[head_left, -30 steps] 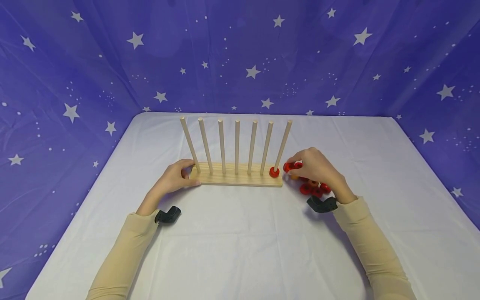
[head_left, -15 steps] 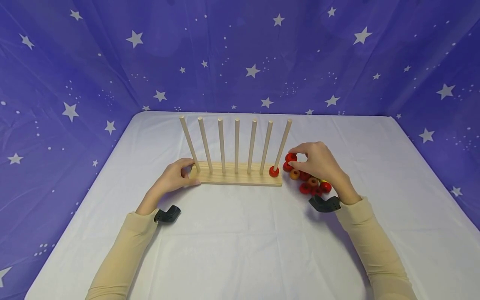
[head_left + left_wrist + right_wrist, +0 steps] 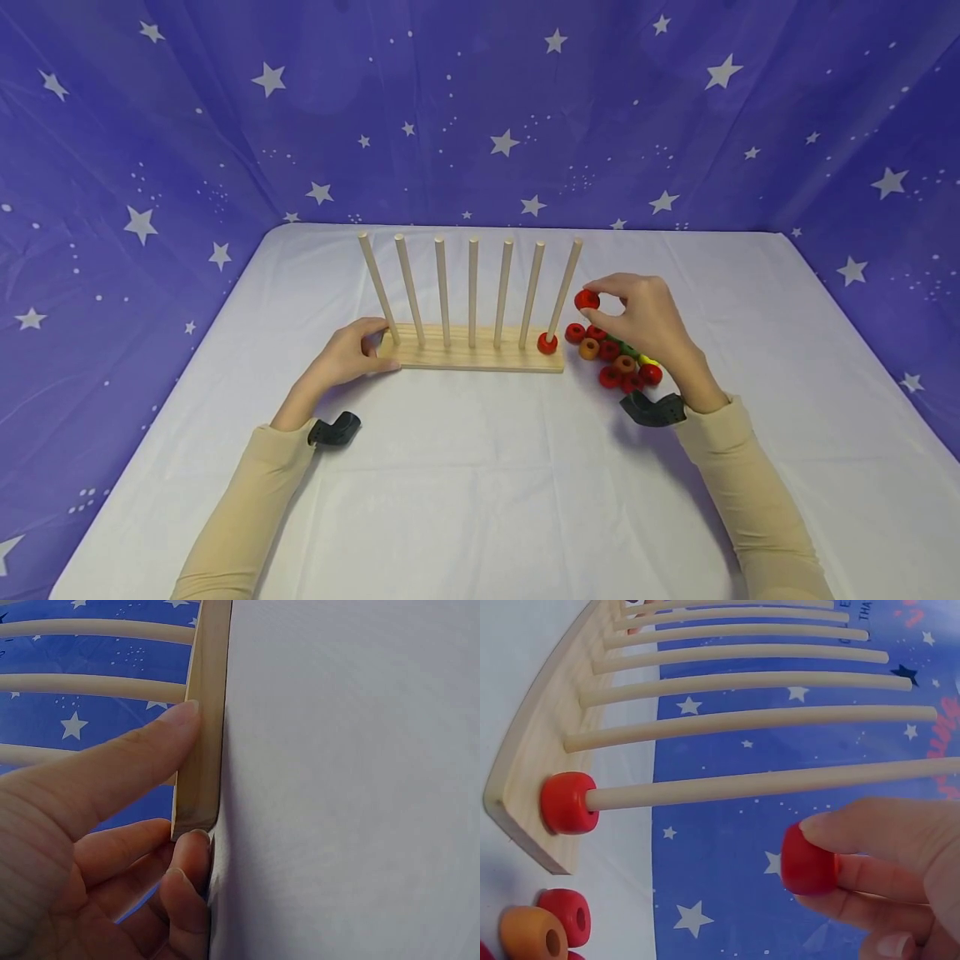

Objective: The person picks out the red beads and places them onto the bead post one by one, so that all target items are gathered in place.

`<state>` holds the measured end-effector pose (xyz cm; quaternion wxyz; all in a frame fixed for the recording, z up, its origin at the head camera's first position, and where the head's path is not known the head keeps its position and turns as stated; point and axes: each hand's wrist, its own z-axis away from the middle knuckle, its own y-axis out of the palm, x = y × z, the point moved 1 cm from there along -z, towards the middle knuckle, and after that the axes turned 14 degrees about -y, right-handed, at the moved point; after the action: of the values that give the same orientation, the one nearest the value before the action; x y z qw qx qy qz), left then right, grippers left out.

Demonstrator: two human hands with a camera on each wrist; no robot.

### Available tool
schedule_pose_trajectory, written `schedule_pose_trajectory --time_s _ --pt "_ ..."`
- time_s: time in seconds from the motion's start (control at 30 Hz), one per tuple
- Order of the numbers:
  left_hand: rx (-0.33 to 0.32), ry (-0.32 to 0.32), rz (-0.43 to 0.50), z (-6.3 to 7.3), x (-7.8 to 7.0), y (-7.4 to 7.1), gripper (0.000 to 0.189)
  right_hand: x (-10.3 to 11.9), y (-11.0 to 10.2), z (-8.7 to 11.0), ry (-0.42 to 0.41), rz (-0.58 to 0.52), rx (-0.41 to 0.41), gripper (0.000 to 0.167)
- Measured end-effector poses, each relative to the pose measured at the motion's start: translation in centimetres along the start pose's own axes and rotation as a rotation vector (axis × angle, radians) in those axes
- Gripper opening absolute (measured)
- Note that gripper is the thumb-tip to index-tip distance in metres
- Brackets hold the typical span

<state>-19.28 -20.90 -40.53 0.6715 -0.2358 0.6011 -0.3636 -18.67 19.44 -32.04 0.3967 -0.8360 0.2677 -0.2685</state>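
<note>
A wooden peg rack [image 3: 468, 358] stands on the cloth, a row of several upright pegs rising from its flat base. My left hand [image 3: 347, 357] holds the base's left end; in the left wrist view the thumb [image 3: 169, 735] lies on its front edge and the fingers bend round the end. Between thumb and fingers, my right hand [image 3: 651, 321] pinches a red bead [image 3: 807, 861], raised in the air just right of the rightmost peg [image 3: 780, 784]. A second red bead [image 3: 568, 802] sits at that peg's foot. The other pegs carry nothing.
Right of the base lies a cluster of several loose beads [image 3: 609, 350], mostly red, with orange, green and yellow ones among them. White cloth [image 3: 480, 483] covers the table, and a blue star-printed curtain [image 3: 480, 100] hangs behind it.
My right hand has lifted a red bead up from the cluster, slightly away from me, to about mid-height of the rightmost peg. My left hand and the peg rack have stayed put.
</note>
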Motion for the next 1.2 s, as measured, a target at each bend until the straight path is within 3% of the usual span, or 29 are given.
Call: schedule_pose_trajectory --time_s 0.37,0.67,0.9,1.2 --pt "0.002 0.002 0.007 -0.1 0.0 0.0 0.066 0.7 -0.6 -0.3 -0.067 -0.012 -0.28 0.028" --pt "0.008 0.001 0.013 -0.1 0.1 0.0 0.066 1.1 -1.0 -0.5 -0.095 -0.006 -0.428 0.029" --pt "0.01 -0.003 0.014 0.0 0.0 -0.1 0.066 1.8 -1.0 -1.0 -0.088 -0.1 -0.586 0.03" --pt "0.013 -0.002 0.027 -0.1 0.1 -0.1 0.066 2.4 -0.5 -1.6 -0.167 -0.157 -0.734 0.029"
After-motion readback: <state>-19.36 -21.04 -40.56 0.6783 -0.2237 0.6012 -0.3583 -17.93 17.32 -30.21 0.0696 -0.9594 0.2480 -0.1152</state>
